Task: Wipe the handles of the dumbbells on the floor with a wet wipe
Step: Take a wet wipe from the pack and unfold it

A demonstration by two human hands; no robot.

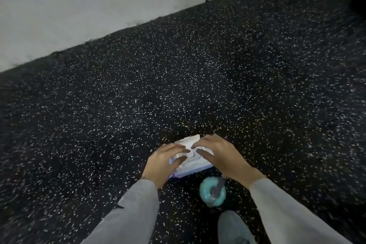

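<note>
I have both hands down on the wipes pack [191,156], which lies flat on the speckled rubber floor [178,85]. My left hand [162,162] lies with spread fingers over the pack's near-left end, resting on it rather than clamped round it, and I read that as steadying. My right hand [219,154] reaches in from the other side, its fingertips meeting at the flap on the pack's top face; blur keeps me from telling whether they have pinched the flap or a wipe yet, so I cannot tell its grip. No wipe is out that I can see, so I judge the job is at its first step. The relation that matters next: the one dumbbell [213,192] I can see, with a teal end, lies just behind and below my right wrist, toward my body, near a grey shoe [233,230]. Its handle is hidden or too blurred, so I cannot give its long axis. My right hand is the nearer one, and should carry the wipe back toward me.
</note>
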